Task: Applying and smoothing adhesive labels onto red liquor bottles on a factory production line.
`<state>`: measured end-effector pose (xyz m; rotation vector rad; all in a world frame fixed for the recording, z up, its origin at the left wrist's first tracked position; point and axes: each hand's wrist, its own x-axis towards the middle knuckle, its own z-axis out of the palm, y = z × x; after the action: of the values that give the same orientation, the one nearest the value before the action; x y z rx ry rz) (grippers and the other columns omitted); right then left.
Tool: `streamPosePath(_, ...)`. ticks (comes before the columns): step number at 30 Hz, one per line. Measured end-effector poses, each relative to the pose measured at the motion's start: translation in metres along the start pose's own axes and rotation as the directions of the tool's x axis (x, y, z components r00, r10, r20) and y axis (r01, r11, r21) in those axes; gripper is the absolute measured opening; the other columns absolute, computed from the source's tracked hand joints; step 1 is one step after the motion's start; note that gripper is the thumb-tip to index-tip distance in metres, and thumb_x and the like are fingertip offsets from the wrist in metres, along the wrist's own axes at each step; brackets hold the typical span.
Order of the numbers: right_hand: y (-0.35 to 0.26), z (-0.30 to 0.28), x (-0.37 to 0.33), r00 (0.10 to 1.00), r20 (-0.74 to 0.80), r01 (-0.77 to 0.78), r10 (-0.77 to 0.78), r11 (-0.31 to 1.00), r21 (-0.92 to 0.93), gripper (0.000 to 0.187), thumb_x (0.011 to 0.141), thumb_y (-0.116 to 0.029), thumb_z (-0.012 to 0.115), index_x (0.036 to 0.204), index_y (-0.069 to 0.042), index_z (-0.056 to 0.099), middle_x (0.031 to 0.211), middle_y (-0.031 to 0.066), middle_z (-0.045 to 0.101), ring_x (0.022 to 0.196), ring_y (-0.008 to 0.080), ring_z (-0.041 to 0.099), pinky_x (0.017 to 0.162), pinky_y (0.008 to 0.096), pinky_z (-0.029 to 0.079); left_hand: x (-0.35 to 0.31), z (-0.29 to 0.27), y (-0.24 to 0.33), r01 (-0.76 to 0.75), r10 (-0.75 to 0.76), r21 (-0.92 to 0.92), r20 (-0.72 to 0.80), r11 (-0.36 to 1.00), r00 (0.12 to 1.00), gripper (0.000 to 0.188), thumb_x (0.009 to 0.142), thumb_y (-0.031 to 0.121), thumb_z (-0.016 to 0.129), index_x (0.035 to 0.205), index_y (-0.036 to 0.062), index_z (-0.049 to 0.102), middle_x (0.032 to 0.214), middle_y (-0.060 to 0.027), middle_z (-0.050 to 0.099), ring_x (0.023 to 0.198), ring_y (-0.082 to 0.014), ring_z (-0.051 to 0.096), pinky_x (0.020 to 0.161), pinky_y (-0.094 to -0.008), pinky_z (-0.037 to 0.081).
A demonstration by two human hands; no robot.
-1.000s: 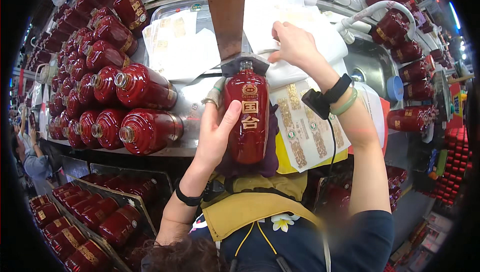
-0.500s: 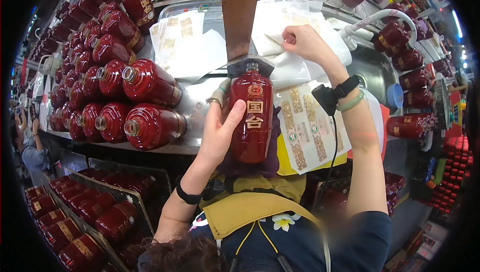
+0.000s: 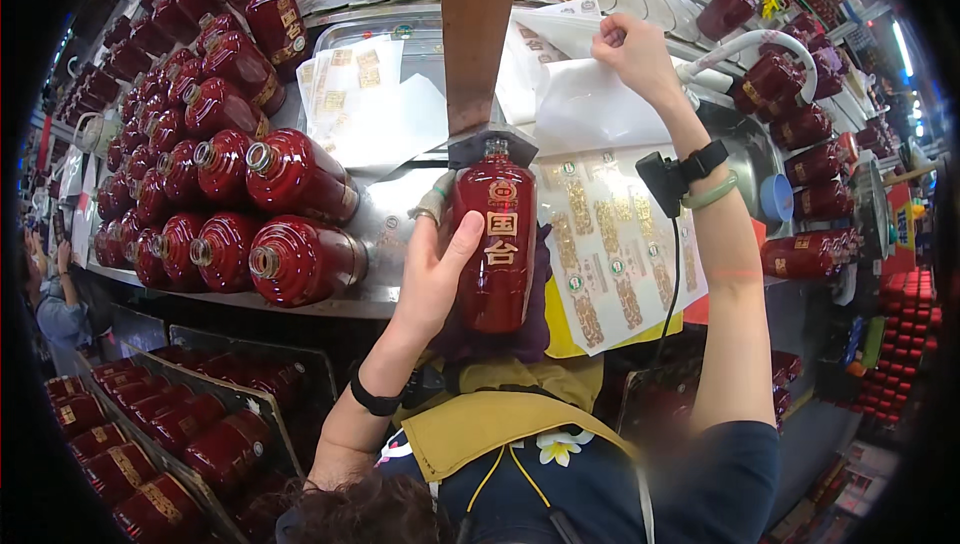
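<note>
A glossy dark-red glass bottle with gold lettering rests before me, its neck away from me. My left hand is closed on its left side, the thumb across its front and one finger wearing a pale cover. Up and to the right, my right hand pinches the edge of a white cover sheet. That sheet is lifted and curled back, baring a decal sheet printed with gold strips and small green round marks. A dark bottle rest on a brown upright post meets the bottle's neck.
Many red bottles lie stacked on the left of the metal table. More fill racks below left. Loose decal papers lie left of the post. At right are a sink, a white curved pipe and a blue cup.
My right hand has moved up and right, drawing the cover sheet back, so more of the decal sheet shows. My left hand keeps hold of the bottle.
</note>
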<state>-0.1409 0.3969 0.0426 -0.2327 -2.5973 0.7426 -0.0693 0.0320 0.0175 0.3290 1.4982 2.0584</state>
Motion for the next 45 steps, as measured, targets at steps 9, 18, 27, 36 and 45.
streamPosePath(9, -0.010, 0.038, -0.016, 0.993, 0.092, 0.091, -0.075, 0.979, -0.182, 0.021, 0.081, -0.013, 0.069, 0.098, -0.001, 0.064, 0.075, 0.0153, 0.069, 0.069, 0.0302, 0.069, 0.068, 0.0397, 0.054, -0.001, 0.003, 0.003, -0.001, 0.001, -0.011, 0.017, 1.000, 1.000, 0.066, 0.106, 0.026, 0.060, 0.154, -0.0085, 0.031, 0.146, -0.0174, 0.051, 0.134, -0.0215, 0.050, 0.114, -0.0362, 0.040)
streamPosePath(18, -0.027, 0.057, -0.037, 0.933, 0.360, 0.063, 0.012, 0.979, -0.196, 0.027, 0.084, -0.018, 0.068, 0.108, -0.007, 0.064, 0.095, 0.0139, 0.072, 0.093, 0.0335, 0.070, 0.081, 0.0451, 0.054, -0.004, 0.001, -0.003, 0.011, -0.011, 0.004, -0.008, 1.000, 1.000, 0.064, 0.106, 0.026, 0.061, 0.153, -0.0078, 0.033, 0.146, -0.0172, 0.051, 0.134, -0.0211, 0.050, 0.115, -0.0363, 0.039)
streamPosePath(27, -0.096, 0.013, -0.065, 0.983, -0.119, 0.144, -0.137, 0.988, 0.049, 0.039, 0.087, -0.034, 0.080, 0.106, -0.002, 0.069, 0.079, 0.0075, 0.059, 0.079, 0.0233, 0.059, 0.075, 0.0365, 0.050, -0.004, 0.008, 0.002, -0.038, 0.039, 0.110, -0.004, 0.993, 0.999, 0.066, 0.097, 0.012, 0.073, 0.149, -0.0053, 0.037, 0.136, -0.0158, 0.058, 0.120, -0.0192, 0.061, 0.102, -0.0350, 0.052)
streamPosePath(36, -0.144, 0.029, -0.143, 0.907, 0.337, -0.419, 0.252, 0.608, 0.674, 0.026, 0.094, -0.024, 0.077, 0.106, -0.002, 0.070, 0.080, -0.0080, 0.044, 0.073, 0.0036, 0.040, 0.064, 0.0207, 0.036, -0.002, 0.007, 0.002, 0.014, -0.015, 0.056, 0.009, 0.998, 1.000, 0.063, 0.098, 0.015, 0.073, 0.146, -0.0057, 0.039, 0.137, -0.0151, 0.058, 0.124, -0.0198, 0.060, 0.106, -0.0356, 0.050)
streamPosePath(45, -0.139, 0.041, -0.148, 0.877, 0.358, -0.478, 0.321, 0.495, 0.726, 0.024, 0.092, -0.020, 0.078, 0.107, -0.002, 0.071, 0.081, -0.0086, 0.042, 0.076, 0.0034, 0.040, 0.069, 0.0202, 0.036, 0.002, 0.008, 0.006, 0.006, -0.006, 0.046, 0.003, 0.999, 1.000, 0.064, 0.098, 0.014, 0.072, 0.148, -0.0060, 0.037, 0.138, -0.0149, 0.057, 0.126, -0.0194, 0.058, 0.107, -0.0350, 0.049)
